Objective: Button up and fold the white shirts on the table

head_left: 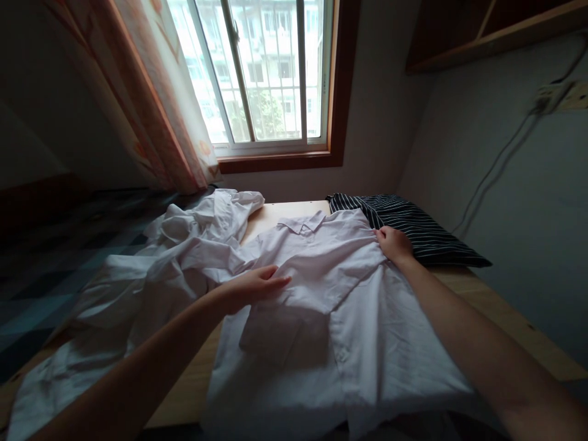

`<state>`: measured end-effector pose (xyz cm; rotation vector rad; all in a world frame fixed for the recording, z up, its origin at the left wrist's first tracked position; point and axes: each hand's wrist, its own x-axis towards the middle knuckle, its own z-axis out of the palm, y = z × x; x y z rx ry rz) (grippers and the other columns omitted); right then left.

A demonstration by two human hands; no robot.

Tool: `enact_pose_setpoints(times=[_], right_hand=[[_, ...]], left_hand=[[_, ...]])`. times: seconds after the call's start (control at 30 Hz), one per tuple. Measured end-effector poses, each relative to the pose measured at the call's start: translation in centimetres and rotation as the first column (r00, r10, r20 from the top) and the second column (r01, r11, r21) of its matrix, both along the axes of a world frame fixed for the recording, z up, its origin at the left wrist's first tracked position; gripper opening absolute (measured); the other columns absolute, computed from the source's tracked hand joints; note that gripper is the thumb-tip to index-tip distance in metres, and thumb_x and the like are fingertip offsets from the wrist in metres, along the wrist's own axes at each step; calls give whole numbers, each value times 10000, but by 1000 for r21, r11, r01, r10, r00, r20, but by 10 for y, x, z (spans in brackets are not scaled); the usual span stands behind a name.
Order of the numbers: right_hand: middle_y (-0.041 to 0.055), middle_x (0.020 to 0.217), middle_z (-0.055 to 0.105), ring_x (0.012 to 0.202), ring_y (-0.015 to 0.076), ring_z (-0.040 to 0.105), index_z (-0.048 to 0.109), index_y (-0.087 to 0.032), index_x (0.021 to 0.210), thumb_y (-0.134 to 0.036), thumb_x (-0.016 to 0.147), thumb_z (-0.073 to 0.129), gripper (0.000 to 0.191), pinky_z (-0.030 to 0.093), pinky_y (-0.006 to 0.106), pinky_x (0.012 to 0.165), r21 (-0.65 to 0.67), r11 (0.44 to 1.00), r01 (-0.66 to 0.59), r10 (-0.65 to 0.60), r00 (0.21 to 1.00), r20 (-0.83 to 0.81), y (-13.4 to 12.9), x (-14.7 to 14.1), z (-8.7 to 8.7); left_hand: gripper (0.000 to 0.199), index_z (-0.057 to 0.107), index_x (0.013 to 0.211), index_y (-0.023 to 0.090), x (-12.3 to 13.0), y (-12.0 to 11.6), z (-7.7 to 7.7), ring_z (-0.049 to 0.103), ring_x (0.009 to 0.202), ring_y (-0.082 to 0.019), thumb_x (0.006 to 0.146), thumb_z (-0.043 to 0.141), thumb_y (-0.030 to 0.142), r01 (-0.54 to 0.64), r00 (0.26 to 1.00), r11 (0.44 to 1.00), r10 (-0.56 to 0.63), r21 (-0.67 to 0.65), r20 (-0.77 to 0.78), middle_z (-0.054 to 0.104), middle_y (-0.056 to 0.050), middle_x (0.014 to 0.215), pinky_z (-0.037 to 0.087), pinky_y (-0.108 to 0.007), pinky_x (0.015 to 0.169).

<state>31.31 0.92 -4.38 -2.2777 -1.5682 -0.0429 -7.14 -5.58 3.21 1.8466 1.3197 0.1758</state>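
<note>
A white collared shirt [316,294] lies spread front up, its collar [303,223] at the far end and a buttoned strip running down towards me. My right hand [395,244] is closed on the shirt's cloth near the shoulder on the right, fingers curled round its edge. On the left of the chest, my left hand [261,282] rests against the fabric with its fingers stretched out. Slanting folds cross the shirt's front between both hands. The lower hem is in shadow near the bottom of the view.
More crumpled white clothing [202,226] lies to the left. A black striped pillow [408,223] sits at the back right on the wooden board [287,211]. Dark checked bedding [41,275] is at far left. Beyond are a window [271,73], a curtain [151,92] and a wall cable [487,174].
</note>
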Motion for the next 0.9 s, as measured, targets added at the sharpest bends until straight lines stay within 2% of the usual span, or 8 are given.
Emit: enact_pose_setpoints(times=[0.1,0.2,0.3,0.47,0.6,0.7,0.8,0.9], right_hand=[[131,1044,752,893,253,666,737,-200,1012,-418,1016,396,404,332,295,624,-7,1000,0,0,1000,-7,0,0,0],[133,1033,752,891,258,666,740,-197,1008,-410,1011,399,402,330,301,619,-8,1000,-2,2,1000,-5,2,1,-1],[135,1026,752,893,258,666,742,-195,1010,-407,1009,401,402,332,304,620,-2,1000,-5,5,1000,-5,3,2,-2],[130,1029,754,885,246,669,744,-202,1019,-408,1006,424,381,347,288,636,7,1000,13,-13,1000,-24,4,2,-3],[132,1018,755,894,255,672,745,-203,1027,-405,1005,427,378,349,295,638,7,1000,-2,2,1000,-28,4,3,-3],[136,1031,755,911,260,675,744,-197,1022,-395,1006,432,370,339,297,628,3,1000,-2,2,1000,-26,5,4,-3],[134,1047,755,919,257,675,745,-194,1014,-394,1003,444,362,333,293,623,-4,1000,-8,8,1000,-27,6,5,-3],[132,1044,757,915,252,674,750,-193,1001,-395,997,456,357,335,290,623,-17,1000,-27,26,999,-27,6,5,-2]], left_hand=[[557,599,842,192,-17,-29,-2,517,712,-160,732,573,737,18,998,998,-14,60,-64,567,11,750,395,-249,616],[527,498,642,201,-30,-57,-9,515,715,-172,739,564,715,-28,984,966,72,257,-165,559,-10,730,394,-260,626],[500,523,632,201,-36,-77,-18,529,703,-171,774,552,680,-104,986,929,143,355,-87,585,-14,733,410,-260,634],[493,646,859,195,-35,-89,-17,551,668,-167,836,539,676,-383,916,882,324,276,235,604,5,716,419,-237,578],[503,652,938,193,-38,-89,-14,610,720,-190,819,574,675,-460,860,866,379,195,342,667,-13,799,472,-243,604],[529,641,1040,214,-45,-93,-22,651,741,-220,793,585,678,-433,899,854,385,288,209,702,-20,838,507,-276,629],[495,616,1125,243,-47,-103,-33,692,790,-246,819,561,628,-329,935,853,353,404,16,725,-22,859,533,-309,696],[435,567,1224,253,-41,-115,-38,729,876,-268,893,473,520,-213,939,887,302,409,-167,756,-41,906,539,-330,748]])
